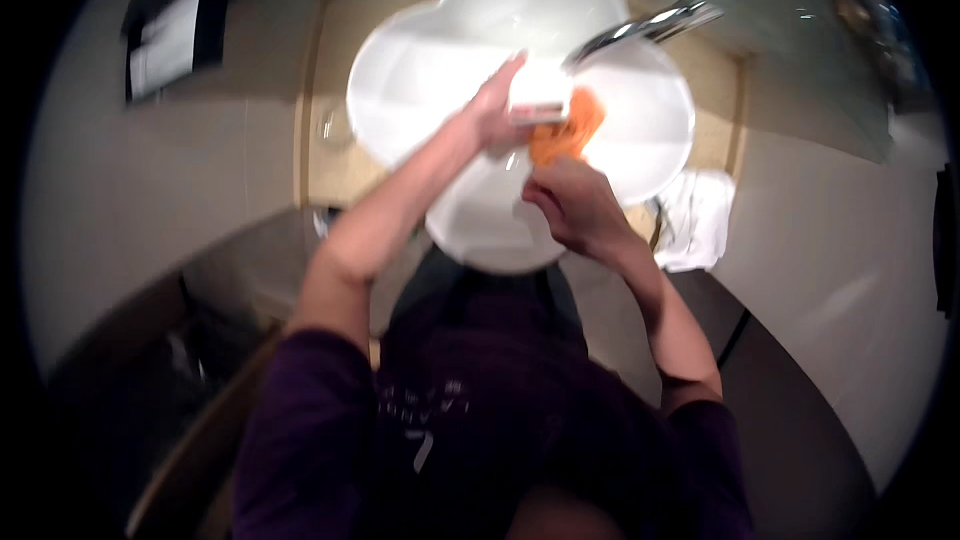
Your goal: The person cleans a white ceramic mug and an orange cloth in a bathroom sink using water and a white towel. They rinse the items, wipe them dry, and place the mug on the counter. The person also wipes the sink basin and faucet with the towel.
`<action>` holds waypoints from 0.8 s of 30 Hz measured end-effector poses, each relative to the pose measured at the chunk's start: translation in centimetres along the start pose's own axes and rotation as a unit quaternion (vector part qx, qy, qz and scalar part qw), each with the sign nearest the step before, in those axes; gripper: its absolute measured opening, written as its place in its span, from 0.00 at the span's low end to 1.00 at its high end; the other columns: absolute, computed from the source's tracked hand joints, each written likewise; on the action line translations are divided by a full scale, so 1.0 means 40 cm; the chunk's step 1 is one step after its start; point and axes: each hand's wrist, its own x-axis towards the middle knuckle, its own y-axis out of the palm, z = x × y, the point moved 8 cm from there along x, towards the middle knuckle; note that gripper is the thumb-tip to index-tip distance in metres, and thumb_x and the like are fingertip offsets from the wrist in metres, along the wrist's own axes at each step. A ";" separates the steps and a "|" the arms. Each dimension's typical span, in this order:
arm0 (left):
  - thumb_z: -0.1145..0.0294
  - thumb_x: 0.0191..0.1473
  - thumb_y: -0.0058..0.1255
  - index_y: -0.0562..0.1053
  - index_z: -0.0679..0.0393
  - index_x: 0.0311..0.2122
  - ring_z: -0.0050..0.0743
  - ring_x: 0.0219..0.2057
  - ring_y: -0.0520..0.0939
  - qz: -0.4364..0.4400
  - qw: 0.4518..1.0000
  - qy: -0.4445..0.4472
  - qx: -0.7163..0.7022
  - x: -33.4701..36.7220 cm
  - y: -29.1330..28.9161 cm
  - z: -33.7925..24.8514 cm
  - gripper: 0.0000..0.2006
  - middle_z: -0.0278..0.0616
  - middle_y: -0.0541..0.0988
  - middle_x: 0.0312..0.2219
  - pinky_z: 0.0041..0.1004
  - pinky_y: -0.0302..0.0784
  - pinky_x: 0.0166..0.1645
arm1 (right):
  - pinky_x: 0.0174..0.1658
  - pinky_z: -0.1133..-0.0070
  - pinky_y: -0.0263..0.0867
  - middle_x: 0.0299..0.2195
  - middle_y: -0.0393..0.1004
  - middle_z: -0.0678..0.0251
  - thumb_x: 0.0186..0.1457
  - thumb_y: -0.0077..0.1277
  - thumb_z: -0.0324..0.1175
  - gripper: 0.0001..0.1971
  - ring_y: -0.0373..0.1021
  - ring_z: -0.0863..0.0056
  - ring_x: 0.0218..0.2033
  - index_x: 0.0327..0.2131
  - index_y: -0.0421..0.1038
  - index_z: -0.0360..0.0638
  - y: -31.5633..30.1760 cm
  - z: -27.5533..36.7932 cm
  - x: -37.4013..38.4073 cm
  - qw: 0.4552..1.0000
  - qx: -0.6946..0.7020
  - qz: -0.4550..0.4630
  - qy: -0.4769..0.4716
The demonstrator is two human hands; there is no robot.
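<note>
My left hand (492, 112) is closed around a small white box-like piece (540, 83), possibly a dish or cup, over the basin. Strong glare hides its details. An orange cloth (568, 132), blurred by motion, presses against or lies close beside the white piece. Just below it, my right hand (580, 202) is closed, gripping the orange cloth's near end. Both hands are above the white, clover-shaped sink (390, 90), and a chrome faucet (650, 28) reaches in from the upper right, its spout close to the white piece.
A folded white towel (695, 218) lies on the beige counter (322, 175) right of the sink. At the left stands a small clear glass (335, 128). A dark-framed object with a white face (170, 40) is at the upper left. Grey walls flank both sides.
</note>
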 end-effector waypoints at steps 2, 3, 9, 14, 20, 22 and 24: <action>0.46 0.69 0.38 0.69 0.64 0.55 0.26 0.26 0.80 0.066 0.989 0.115 0.067 -0.017 0.010 -0.061 0.28 0.47 0.81 0.38 0.39 0.85 0.40 | 0.41 0.66 0.68 0.33 0.76 0.62 0.51 0.59 0.22 0.12 0.71 0.59 0.38 0.40 0.78 0.45 0.080 0.059 0.003 0.996 0.028 0.064 -0.056; 0.48 0.68 0.41 0.69 0.63 0.54 0.27 0.27 0.80 0.059 0.991 0.108 0.057 -0.023 -0.002 -0.067 0.25 0.45 0.80 0.38 0.38 0.85 0.38 | 0.44 0.67 0.68 0.38 0.76 0.62 0.50 0.59 0.21 0.16 0.71 0.59 0.42 0.44 0.77 0.46 0.112 0.098 -0.003 0.991 0.063 0.082 -0.089; 0.47 0.64 0.50 0.68 0.55 0.59 0.32 0.38 0.81 -0.005 0.992 0.092 0.091 -0.075 -0.003 -0.064 0.27 0.43 0.76 0.51 0.41 0.85 0.43 | 0.58 0.65 0.64 0.49 0.76 0.63 0.46 0.59 0.23 0.24 0.68 0.57 0.51 0.50 0.76 0.47 0.232 0.203 0.039 0.982 0.048 0.087 -0.161; 0.49 0.60 0.55 0.59 0.66 0.62 0.47 0.42 0.82 -0.091 0.970 0.123 0.187 -0.109 0.008 -0.083 0.36 0.59 0.67 0.56 0.49 0.85 0.41 | 0.57 0.64 0.62 0.43 0.79 0.62 0.51 0.58 0.25 0.14 0.69 0.60 0.50 0.43 0.79 0.45 0.249 0.211 0.085 0.992 -0.013 0.056 -0.112; 0.49 0.58 0.57 0.50 0.71 0.65 0.52 0.42 0.82 -0.109 0.917 0.260 0.281 -0.126 -0.008 -0.144 0.44 0.65 0.66 0.54 0.50 0.83 0.37 | 0.39 0.75 0.70 0.29 0.76 0.62 0.58 0.55 0.23 0.04 0.74 0.68 0.32 0.38 0.76 0.40 0.059 -0.003 -0.006 0.954 0.111 -0.229 0.159; 0.47 0.58 0.55 0.52 0.70 0.66 0.49 0.41 0.81 -0.078 0.934 0.258 0.236 -0.097 0.006 -0.141 0.43 0.65 0.66 0.55 0.48 0.82 0.36 | 0.38 0.79 0.71 0.31 0.76 0.66 0.63 0.53 0.27 0.05 0.73 0.79 0.32 0.41 0.75 0.37 0.024 -0.019 -0.025 0.943 0.151 -0.232 0.185; 0.45 0.57 0.58 0.60 0.63 0.64 0.32 0.31 0.77 0.009 0.985 0.139 0.103 -0.038 0.022 -0.077 0.40 0.52 0.74 0.45 0.37 0.78 0.38 | 0.37 0.79 0.71 0.30 0.75 0.69 0.64 0.53 0.28 0.06 0.72 0.81 0.30 0.42 0.76 0.36 0.013 -0.030 -0.042 0.945 0.138 -0.249 0.159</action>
